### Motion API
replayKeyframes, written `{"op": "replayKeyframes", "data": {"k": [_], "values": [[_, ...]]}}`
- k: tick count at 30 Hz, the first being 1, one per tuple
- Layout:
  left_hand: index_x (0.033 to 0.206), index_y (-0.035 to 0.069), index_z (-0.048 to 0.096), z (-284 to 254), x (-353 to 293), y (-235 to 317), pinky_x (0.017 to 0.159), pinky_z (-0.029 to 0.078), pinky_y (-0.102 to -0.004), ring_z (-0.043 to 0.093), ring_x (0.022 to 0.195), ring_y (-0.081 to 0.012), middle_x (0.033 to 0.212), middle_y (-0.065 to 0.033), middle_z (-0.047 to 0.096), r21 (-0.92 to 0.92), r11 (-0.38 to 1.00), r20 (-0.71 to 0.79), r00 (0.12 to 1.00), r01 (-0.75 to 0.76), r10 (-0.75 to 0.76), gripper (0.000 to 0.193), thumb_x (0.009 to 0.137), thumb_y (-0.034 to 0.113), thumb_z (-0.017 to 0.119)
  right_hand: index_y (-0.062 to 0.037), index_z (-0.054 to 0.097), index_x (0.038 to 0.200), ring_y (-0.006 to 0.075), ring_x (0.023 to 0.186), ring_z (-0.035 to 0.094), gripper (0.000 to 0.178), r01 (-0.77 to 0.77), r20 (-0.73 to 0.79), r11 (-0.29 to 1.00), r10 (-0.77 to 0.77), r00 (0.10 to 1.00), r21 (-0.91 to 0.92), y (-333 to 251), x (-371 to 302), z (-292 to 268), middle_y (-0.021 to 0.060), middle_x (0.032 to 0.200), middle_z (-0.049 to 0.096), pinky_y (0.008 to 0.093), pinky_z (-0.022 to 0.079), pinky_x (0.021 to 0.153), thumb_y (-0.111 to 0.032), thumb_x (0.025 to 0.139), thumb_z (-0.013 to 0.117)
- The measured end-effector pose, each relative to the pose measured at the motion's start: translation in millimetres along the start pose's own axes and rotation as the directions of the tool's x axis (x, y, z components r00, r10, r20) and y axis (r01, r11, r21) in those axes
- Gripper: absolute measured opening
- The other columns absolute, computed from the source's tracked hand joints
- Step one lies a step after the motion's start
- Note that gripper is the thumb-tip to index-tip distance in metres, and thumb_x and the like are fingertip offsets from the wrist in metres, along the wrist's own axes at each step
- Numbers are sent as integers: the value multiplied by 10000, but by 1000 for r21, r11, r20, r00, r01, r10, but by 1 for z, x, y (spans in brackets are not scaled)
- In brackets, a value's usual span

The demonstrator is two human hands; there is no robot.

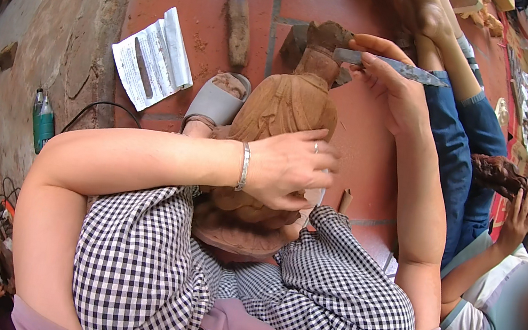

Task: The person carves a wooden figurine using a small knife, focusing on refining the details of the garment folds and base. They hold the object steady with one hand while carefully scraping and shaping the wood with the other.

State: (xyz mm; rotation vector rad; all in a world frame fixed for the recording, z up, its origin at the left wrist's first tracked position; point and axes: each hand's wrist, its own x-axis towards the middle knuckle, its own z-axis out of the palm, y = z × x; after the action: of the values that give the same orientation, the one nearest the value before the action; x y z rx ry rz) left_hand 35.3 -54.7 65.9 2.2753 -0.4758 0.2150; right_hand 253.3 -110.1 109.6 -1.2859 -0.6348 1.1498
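Note:
A carved wooden statue (286, 107) lies across my lap, its base toward me and its top toward the red tiled floor. My left hand (288, 167) presses down on the statue's body and grips it, a bracelet on the wrist. My right hand (385, 80) holds a flat metal carving knife (394, 66) near the statue's upper end, its blade running to the right. My knees, in checked trousers, frame the statue on both sides.
A folded paper (153, 58) lies on the tiles at the left, beside a long metal tool (237, 8). A grey sandal (217, 103) sits by the statue. A green tool (42, 122) rests on the concrete. A seated person (483, 204) works a dark carving at the right.

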Motion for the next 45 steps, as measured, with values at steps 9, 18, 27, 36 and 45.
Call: {"op": "replayKeyframes", "data": {"k": [9, 18, 27, 36, 45], "values": [[876, 38, 738, 32, 8, -4, 1178, 332, -519, 646, 1075, -297, 993, -130, 715, 128, 992, 153, 988, -16, -4, 296, 807, 318, 670, 7, 672, 1030, 163, 886, 700, 146, -135, -46, 986, 139, 989, 98, 7, -4, -10, 74, 1013, 688, 267, 607, 811, -65, 924, 743], [806, 42, 759, 53, 23, -25, 1138, 366, -494, 672, 969, -323, 898, -157, 728, 245, 969, 113, 993, 15, -44, 333, 821, 350, 634, 28, 615, 924, 189, 755, 727, 150, 27, -279, 935, -133, 951, -353, 25, 6, -3, 102, 892, 692, 281, 605, 644, -37, 903, 748], [814, 49, 774, 47, 35, -15, 1129, 359, -475, 683, 936, -319, 864, -159, 740, 271, 961, 244, 962, 53, -122, 377, 848, 389, 616, 9, 681, 935, 164, 789, 718, 210, -197, -303, 682, -38, 952, -705, 39, 14, -2, 108, 813, 722, 308, 557, 696, -185, 877, 734], [807, 69, 767, 47, 36, -11, 1117, 344, -451, 674, 941, -300, 889, -140, 734, 274, 961, 342, 930, 41, -137, 379, 876, 388, 575, -10, 764, 967, 240, 763, 721, 317, -22, -129, 498, -181, 975, -867, 40, 26, -7, 144, 831, 750, 370, 559, 731, -280, 806, 808], [814, 72, 771, 56, 28, -19, 1120, 352, -452, 676, 933, -287, 899, -122, 737, 308, 951, 247, 964, 23, -104, 352, 871, 371, 593, 33, 751, 868, 199, 633, 699, 294, 6, -100, 309, -325, 940, -951, 44, 32, 16, 119, 688, 706, 348, 564, 639, -256, 823, 784]]}}
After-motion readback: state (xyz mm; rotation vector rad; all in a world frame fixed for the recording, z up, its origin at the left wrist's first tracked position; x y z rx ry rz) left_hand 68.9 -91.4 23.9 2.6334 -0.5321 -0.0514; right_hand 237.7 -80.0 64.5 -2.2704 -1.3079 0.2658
